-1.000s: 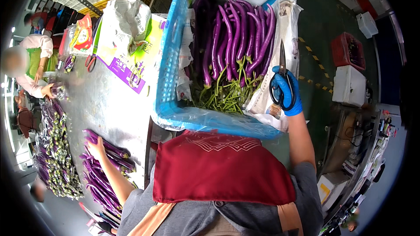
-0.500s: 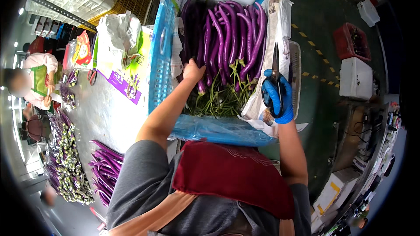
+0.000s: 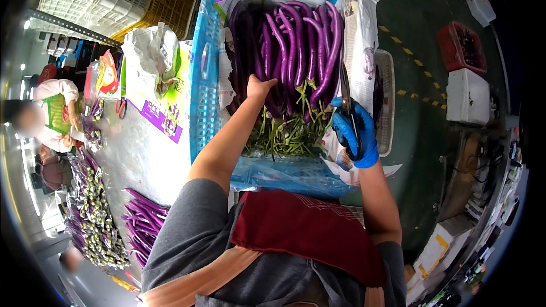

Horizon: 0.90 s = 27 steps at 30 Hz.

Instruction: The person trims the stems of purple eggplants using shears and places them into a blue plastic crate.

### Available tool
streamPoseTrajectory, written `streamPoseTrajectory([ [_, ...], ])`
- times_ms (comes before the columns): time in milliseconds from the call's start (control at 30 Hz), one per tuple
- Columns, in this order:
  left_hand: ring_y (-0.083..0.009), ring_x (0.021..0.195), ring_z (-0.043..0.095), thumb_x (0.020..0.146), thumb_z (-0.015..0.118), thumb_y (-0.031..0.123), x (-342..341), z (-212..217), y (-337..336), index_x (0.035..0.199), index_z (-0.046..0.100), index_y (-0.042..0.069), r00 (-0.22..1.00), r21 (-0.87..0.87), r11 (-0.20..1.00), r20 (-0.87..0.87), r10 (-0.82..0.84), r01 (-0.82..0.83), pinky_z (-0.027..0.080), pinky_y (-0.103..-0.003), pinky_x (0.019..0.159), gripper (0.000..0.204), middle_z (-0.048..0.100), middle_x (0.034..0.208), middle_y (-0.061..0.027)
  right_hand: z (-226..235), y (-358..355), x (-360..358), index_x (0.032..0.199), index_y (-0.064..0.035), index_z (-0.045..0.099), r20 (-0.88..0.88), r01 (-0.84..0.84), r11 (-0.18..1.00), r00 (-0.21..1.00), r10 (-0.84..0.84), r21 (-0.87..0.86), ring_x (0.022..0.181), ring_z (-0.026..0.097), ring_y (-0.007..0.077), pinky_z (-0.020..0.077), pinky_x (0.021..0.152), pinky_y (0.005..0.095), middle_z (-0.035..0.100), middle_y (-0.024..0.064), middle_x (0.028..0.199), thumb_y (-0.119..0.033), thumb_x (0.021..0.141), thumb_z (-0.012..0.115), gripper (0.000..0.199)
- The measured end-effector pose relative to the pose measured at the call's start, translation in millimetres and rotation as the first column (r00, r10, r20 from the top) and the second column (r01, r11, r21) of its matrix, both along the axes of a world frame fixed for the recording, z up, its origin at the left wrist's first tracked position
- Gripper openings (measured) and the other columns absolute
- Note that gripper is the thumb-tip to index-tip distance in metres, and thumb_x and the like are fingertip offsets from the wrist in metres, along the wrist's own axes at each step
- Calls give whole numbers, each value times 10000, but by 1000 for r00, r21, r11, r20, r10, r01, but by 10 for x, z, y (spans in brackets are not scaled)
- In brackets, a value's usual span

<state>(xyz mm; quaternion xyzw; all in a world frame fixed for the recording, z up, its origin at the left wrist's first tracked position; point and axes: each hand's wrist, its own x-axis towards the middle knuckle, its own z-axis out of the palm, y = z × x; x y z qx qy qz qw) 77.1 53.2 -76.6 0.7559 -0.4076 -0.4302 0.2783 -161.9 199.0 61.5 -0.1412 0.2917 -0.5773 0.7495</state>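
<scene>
Long purple eggplants (image 3: 293,51) lie side by side in a blue plastic crate (image 3: 203,88), their green stem ends toward me. My bare left hand (image 3: 261,87) is closed around an eggplant at the left of the pile; part of its fingers is hidden among the eggplants. My right hand (image 3: 359,139), in a blue glove, grips black scissors (image 3: 345,88) by the handles at the crate's right side. The blades point away from me, beside the rightmost eggplants. Cut green stems (image 3: 284,136) are heaped at the near end of the crate.
To the left, a metal table (image 3: 148,165) carries loose eggplants (image 3: 142,222), bagged eggplants (image 3: 96,216), red-handled scissors (image 3: 120,108) and crumpled packaging (image 3: 149,54). Another person (image 3: 57,111) works at its far side. Newspaper (image 3: 358,40) lines the crate's right wall; a pale basket (image 3: 387,108) sits beyond.
My left hand has shifted slightly right within the pile. The scissors have turned and come left, closer to the eggplants. The whole view has moved a little.
</scene>
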Motion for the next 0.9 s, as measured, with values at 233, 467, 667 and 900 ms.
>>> streamPoseTrajectory([
  [233,-263,860,598,670,664,-4,110,-4,-123,1009,540,3,747,249,968,-649,143,31,483,-408,802,361,606,936,-123,112,-27,6,1110,17,517,-11,-74,997,997,74,12,602,535,79,467,528,166,582,85,814,-91,859,491,274],
  [467,-271,932,577,698,647,87,76,344,-99,1083,514,18,608,288,922,-791,75,260,457,-433,849,414,591,1010,-139,130,-29,21,1095,12,527,-104,-41,994,993,52,104,523,488,68,395,438,144,558,64,695,-131,865,488,274],
  [667,-294,918,583,700,632,140,5,244,-113,1116,494,4,480,218,916,-877,31,337,448,-454,857,459,592,1005,-160,128,-66,77,1107,60,446,-117,9,967,993,21,253,373,410,131,401,356,201,451,113,587,-247,886,395,382],
  [900,-316,953,569,732,610,200,4,458,-79,1145,470,-19,198,297,801,-954,225,520,428,-474,877,488,570,1048,-198,113,-38,147,1087,47,469,-410,74,988,912,-11,138,370,404,113,391,361,194,443,87,555,-252,887,396,367],
])
